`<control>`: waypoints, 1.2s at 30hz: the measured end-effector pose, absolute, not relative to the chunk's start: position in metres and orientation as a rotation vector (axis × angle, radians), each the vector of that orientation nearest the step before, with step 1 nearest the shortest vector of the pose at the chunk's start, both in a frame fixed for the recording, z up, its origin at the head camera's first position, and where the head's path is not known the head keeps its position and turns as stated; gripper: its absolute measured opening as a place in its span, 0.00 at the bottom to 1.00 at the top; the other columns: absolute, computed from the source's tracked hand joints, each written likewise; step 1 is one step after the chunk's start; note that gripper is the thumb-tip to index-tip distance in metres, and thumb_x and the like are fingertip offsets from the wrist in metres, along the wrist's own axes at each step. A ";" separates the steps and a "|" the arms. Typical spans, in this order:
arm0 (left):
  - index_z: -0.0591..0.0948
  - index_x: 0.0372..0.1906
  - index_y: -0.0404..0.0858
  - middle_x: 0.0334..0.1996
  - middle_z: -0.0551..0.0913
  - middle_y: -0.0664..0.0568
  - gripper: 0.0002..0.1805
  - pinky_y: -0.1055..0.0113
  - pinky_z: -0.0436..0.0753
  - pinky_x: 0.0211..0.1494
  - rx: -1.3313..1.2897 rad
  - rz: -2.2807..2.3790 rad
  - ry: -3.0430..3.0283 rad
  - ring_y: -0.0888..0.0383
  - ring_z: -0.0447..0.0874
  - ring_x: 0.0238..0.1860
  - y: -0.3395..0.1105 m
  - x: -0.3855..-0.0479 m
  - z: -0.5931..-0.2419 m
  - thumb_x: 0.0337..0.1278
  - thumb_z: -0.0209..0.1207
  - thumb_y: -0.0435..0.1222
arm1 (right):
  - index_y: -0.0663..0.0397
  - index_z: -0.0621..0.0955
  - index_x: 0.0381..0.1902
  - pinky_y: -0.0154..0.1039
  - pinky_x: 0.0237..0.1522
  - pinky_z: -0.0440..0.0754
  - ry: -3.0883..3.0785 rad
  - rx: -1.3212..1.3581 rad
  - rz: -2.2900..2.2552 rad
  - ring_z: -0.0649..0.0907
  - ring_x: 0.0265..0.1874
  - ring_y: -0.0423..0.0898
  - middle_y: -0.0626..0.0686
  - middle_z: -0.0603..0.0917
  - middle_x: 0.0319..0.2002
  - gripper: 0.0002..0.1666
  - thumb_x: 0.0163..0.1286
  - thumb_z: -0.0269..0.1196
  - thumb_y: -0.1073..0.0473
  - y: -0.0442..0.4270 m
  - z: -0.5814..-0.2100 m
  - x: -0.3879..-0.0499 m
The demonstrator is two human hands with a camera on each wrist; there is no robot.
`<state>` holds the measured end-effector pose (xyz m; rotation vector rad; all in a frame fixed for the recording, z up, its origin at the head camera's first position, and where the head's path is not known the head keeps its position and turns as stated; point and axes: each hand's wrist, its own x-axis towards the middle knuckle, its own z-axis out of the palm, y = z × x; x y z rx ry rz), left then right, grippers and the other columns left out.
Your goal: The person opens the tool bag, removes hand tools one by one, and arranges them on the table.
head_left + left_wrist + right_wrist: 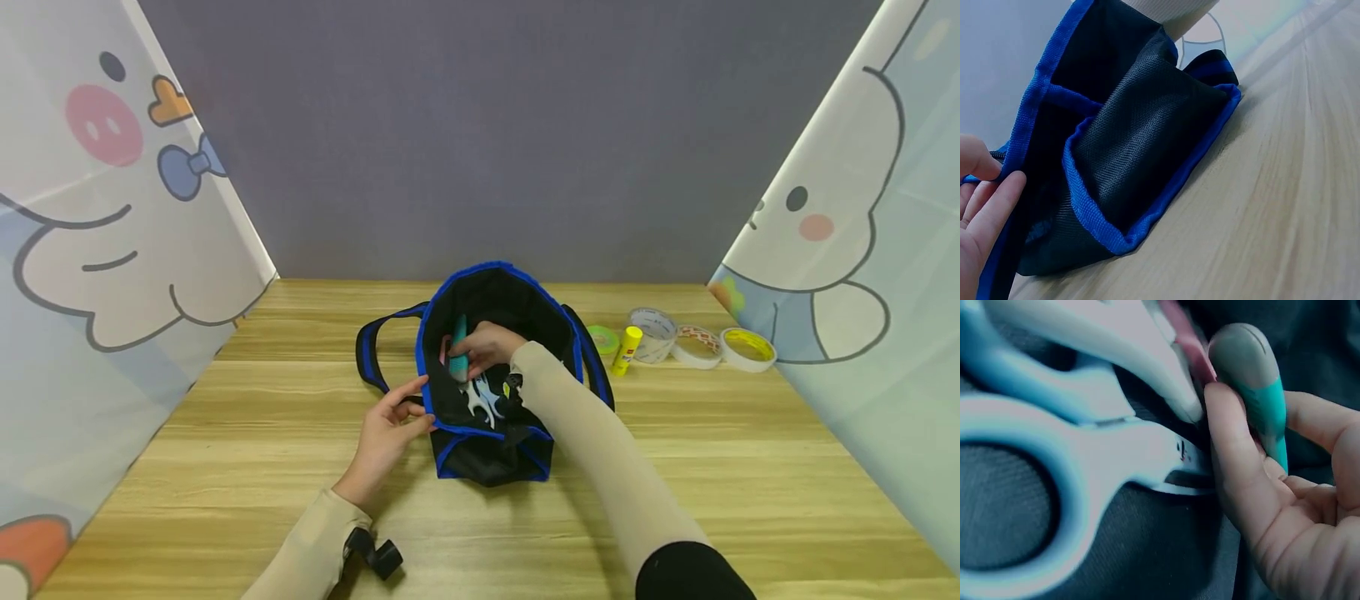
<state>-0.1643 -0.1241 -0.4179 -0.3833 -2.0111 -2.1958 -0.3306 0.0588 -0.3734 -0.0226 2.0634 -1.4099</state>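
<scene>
A black bag with blue trim (pixel 491 458) stands with its mouth toward me. My left hand (pixel 384 437) pinches the blue edge (pixel 1025 125) on the bag's left side between thumb and fingers. Inside the bag, my right hand (pixel 491 343) holds a slim teal tool with a grey rounded end (pixel 1266 394); its exact kind I cannot tell. Beside that hand lie light-blue scissors (pixel 1104 447) with a small printed face, and a white-handled item (pixel 474 400). Something pink (pixel 1188 337) shows behind the teal tool. The bag's deeper contents are hidden.
Right of the bag, a yellow glue stick (pixel 627 350) stands near a green tape roll (pixel 602 339), a clear tape roll (pixel 654 335) and two white-edged rolls (pixel 697 347). Bag straps (pixel 367 350) loop out at both sides. A grey panel (pixel 495 142) closes the back.
</scene>
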 end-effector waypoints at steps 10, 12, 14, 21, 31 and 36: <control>0.72 0.65 0.24 0.55 0.72 0.32 0.31 0.69 0.88 0.39 -0.365 -2.197 -2.031 0.63 0.81 0.36 -0.126 -0.166 -0.418 0.52 0.58 0.13 | 0.69 0.79 0.36 0.36 0.28 0.88 1.888 -0.103 -1.496 0.85 0.23 0.48 0.60 0.85 0.30 0.05 0.70 0.59 0.69 0.074 -0.360 -0.324; 0.72 0.66 0.24 0.56 0.72 0.32 0.31 0.70 0.88 0.39 -0.361 -2.197 -2.034 0.64 0.81 0.36 -0.126 -0.166 -0.418 0.52 0.58 0.13 | 0.69 0.78 0.39 0.38 0.30 0.89 1.869 -0.113 -1.529 0.85 0.25 0.49 0.60 0.85 0.31 0.04 0.71 0.60 0.70 0.078 -0.358 -0.324; 0.72 0.66 0.24 0.56 0.72 0.32 0.32 0.70 0.88 0.39 -0.356 -2.200 -2.037 0.64 0.80 0.36 -0.126 -0.166 -0.417 0.52 0.58 0.13 | 0.69 0.78 0.40 0.39 0.33 0.89 1.860 -0.132 -1.547 0.85 0.26 0.49 0.60 0.85 0.31 0.04 0.71 0.60 0.70 0.081 -0.355 -0.323; 0.72 0.66 0.24 0.56 0.72 0.33 0.32 0.69 0.88 0.39 -0.356 -2.202 -2.040 0.63 0.80 0.36 -0.126 -0.165 -0.418 0.52 0.58 0.13 | 0.65 0.78 0.36 0.47 0.46 0.88 1.890 -0.237 -1.563 0.87 0.30 0.48 0.57 0.86 0.30 0.04 0.72 0.60 0.69 0.092 -0.352 -0.319; 0.72 0.65 0.24 0.47 0.76 0.36 0.31 0.67 0.89 0.39 -0.365 -2.202 -2.025 0.62 0.81 0.35 -0.126 -0.166 -0.419 0.52 0.59 0.13 | 0.64 0.76 0.35 0.52 0.49 0.86 1.839 -0.297 -1.777 0.88 0.30 0.47 0.54 0.87 0.30 0.03 0.70 0.60 0.72 0.100 -0.354 -0.312; 0.73 0.65 0.24 0.47 0.76 0.33 0.31 0.67 0.89 0.39 -0.357 -2.203 -2.033 0.62 0.81 0.35 -0.126 -0.165 -0.418 0.52 0.59 0.13 | 0.67 0.73 0.45 0.44 0.40 0.89 1.752 -0.381 -1.858 0.87 0.28 0.45 0.52 0.86 0.29 0.06 0.71 0.56 0.73 0.102 -0.352 -0.306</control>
